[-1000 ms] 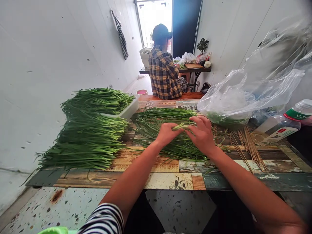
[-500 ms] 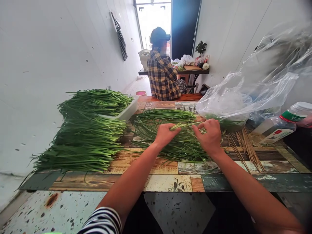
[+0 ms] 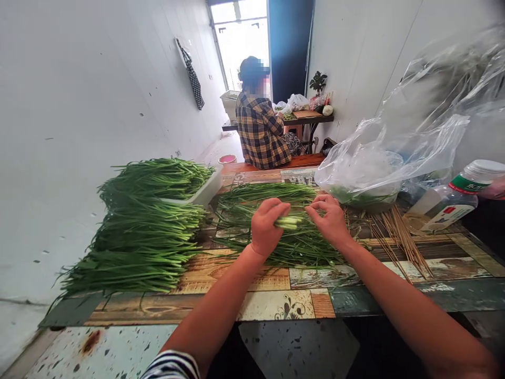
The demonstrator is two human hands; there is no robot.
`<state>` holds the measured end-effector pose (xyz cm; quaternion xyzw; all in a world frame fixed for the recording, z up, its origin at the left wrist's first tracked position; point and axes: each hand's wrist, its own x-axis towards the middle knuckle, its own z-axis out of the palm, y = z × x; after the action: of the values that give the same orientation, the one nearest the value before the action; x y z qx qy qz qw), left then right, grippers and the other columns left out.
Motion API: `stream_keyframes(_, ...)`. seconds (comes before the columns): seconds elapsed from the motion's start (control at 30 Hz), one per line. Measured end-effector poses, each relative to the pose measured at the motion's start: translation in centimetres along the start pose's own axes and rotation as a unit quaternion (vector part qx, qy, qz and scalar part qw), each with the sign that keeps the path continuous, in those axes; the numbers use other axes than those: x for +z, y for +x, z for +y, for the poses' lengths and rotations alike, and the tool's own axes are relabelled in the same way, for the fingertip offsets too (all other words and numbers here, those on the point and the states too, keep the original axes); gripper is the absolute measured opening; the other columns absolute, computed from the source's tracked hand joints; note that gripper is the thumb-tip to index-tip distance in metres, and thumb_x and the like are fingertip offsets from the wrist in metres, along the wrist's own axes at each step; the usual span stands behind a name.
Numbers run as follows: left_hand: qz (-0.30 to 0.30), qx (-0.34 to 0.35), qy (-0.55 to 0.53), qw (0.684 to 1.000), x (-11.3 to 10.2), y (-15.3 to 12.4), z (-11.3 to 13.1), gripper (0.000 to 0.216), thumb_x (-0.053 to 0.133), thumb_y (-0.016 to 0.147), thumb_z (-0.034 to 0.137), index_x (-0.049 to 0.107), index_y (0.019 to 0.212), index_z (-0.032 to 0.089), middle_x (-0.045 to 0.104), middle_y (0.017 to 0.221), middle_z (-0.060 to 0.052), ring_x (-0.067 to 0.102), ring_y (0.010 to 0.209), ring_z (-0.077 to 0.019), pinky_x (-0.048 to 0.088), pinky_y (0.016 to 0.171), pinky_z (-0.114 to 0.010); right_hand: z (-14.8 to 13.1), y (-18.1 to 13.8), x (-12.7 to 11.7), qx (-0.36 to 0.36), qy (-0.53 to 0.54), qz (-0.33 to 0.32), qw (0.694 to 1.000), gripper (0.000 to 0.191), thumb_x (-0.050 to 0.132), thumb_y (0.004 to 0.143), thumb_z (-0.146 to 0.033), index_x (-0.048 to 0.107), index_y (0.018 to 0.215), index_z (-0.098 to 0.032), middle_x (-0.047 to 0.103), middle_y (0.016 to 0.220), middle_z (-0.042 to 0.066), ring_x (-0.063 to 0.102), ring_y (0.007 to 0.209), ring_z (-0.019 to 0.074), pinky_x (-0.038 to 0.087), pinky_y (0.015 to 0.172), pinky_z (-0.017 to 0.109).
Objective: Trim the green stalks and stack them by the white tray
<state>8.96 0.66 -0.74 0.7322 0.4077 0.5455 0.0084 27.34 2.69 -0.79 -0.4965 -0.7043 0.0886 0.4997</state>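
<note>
My left hand (image 3: pixel 269 227) is closed around a small bunch of garlic chives (image 3: pixel 290 222), the pale cut ends poking out toward the right. Just to its right, my right hand (image 3: pixel 330 218) is closed with thumb and forefinger together; whatever is between those fingertips is too small to make out. Both hands hover over loose garlic chives (image 3: pixel 311 251) spread across the patterned table (image 3: pixel 252 279). At the left lies a big heap of garlic chives (image 3: pixel 142 258), stems pointing right, with more in a white tub (image 3: pixel 211 188) behind it.
Thin wooden sticks (image 3: pixel 406 242) lie right of my right hand. Beyond them stand a plastic bottle (image 3: pixel 453 202) and a tub under a clear plastic bag (image 3: pixel 363 168). A person in a plaid shirt (image 3: pixel 260 129) sits ahead at another table (image 3: pixel 323 119).
My left hand has turned, so the bunch's stem ends show more. My right hand has moved a little left and down; the stalk stretched between the hands no longer shows. The view has tilted slightly.
</note>
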Motion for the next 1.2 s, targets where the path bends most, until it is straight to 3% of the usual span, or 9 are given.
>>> stream_keyframes(0.13,-0.075,0.039,0.009,0.996,0.8,-0.6,-0.1,0.016,0.058,0.088,0.024,0.069,0.098,0.020,0.071,0.095,-0.006,0.066,0.089,-0.0160,0.053,0.083,-0.029,-0.7,-0.2,0.2,-0.020,0.020,0.014,0.999,0.018,0.061,0.080,-0.032,0.069,0.069,-0.020,0.061,0.097,0.008,0.054,0.096,0.0234,0.041,0.089,0.041)
stream_keyframes(0.33,-0.120,-0.022,0.043,0.992,0.9,-0.5,0.5,0.015,0.056,0.086,0.016,0.070,0.092,0.018,0.067,0.096,-0.006,0.063,0.086,-0.0154,0.051,0.077,-0.026,-1.2,-1.0,0.7,-0.057,0.036,0.010,0.998,0.018,0.059,0.083,-0.031,0.070,0.074,-0.020,0.059,0.111,0.009,0.050,0.102,0.0231,0.041,0.092,0.042)
stream_keyframes(0.5,-0.176,-0.048,0.057,0.981,0.8,-0.5,0.7,0.013,0.055,0.087,0.017,0.067,0.089,0.019,0.070,0.085,-0.003,0.064,0.082,-0.0163,0.049,0.077,-0.027,0.0,-0.8,1.1,-0.005,0.037,0.023,0.999,0.021,0.057,0.084,-0.034,0.069,0.073,-0.019,0.060,0.112,0.009,0.051,0.104,0.0236,0.042,0.091,0.042)
stream_keyframes(0.63,-0.170,-0.049,0.095,0.980,0.6,-0.5,0.7,0.014,0.052,0.089,0.020,0.066,0.086,0.019,0.071,0.085,-0.004,0.064,0.082,-0.0169,0.048,0.076,-0.027,3.2,0.3,0.7,0.046,-0.009,0.070,0.996,0.027,0.055,0.083,-0.038,0.068,0.072,-0.018,0.061,0.105,0.010,0.054,0.098,0.0234,0.043,0.083,0.039)
stream_keyframes(0.73,-0.145,-0.025,0.119,0.982,0.3,-0.5,0.7,0.014,0.051,0.089,0.018,0.065,0.086,0.019,0.071,0.086,-0.004,0.064,0.081,-0.0167,0.048,0.075,-0.027,5.2,0.8,-0.3,0.014,-0.116,0.086,0.989,0.024,0.056,0.081,-0.033,0.066,0.066,-0.017,0.061,0.099,0.011,0.053,0.091,0.0236,0.042,0.084,0.041)
stream_keyframes(0.87,-0.103,0.000,0.146,0.984,0.0,-0.4,0.4,0.014,0.051,0.088,0.015,0.064,0.086,0.019,0.071,0.087,-0.004,0.064,0.080,-0.0167,0.047,0.074,-0.027,4.8,0.8,-1.7,-0.003,-0.188,0.001,0.982,0.019,0.062,0.071,-0.022,0.059,0.053,-0.019,0.061,0.076,0.009,0.053,0.076,0.0223,0.042,0.074,0.038)
stream_keyframes(1.0,-0.084,0.010,0.146,0.986,0.1,-0.4,0.0,0.012,0.052,0.088,0.016,0.063,0.088,0.018,0.072,0.087,-0.004,0.065,0.081,-0.0171,0.048,0.076,-0.028,1.3,0.8,-2.1,0.032,-0.008,-0.112,0.993,0.006,0.064,0.066,-0.023,0.068,0.068,-0.020,0.065,0.074,0.005,0.055,0.071,0.0180,0.044,0.067,0.032)
stream_keyframes(1.1,-0.097,0.024,0.129,0.987,0.2,-0.7,-0.1,0.011,0.052,0.088,0.017,0.063,0.089,0.019,0.071,0.091,-0.005,0.065,0.086,-0.0170,0.049,0.080,-0.028,-1.2,0.6,-1.5,0.135,0.184,-0.176,0.958,0.023,0.063,0.071,-0.039,0.071,0.077,-0.018,0.067,0.074,0.003,0.055,0.066,0.0147,0.043,0.062,0.028)
stream_keyframes(1.2,-0.110,0.040,0.127,0.985,0.4,-0.9,0.1,0.014,0.050,0.090,0.020,0.064,0.088,0.019,0.071,0.092,-0.006,0.065,0.087,-0.0176,0.049,0.081,-0.029,-2.1,0.1,-0.5,0.210,0.268,-0.171,0.924,0.035,0.065,0.070,-0.051,0.067,0.065,-0.016,0.057,0.058,-0.002,0.045,0.055,0.0101,0.036,0.053,0.024)
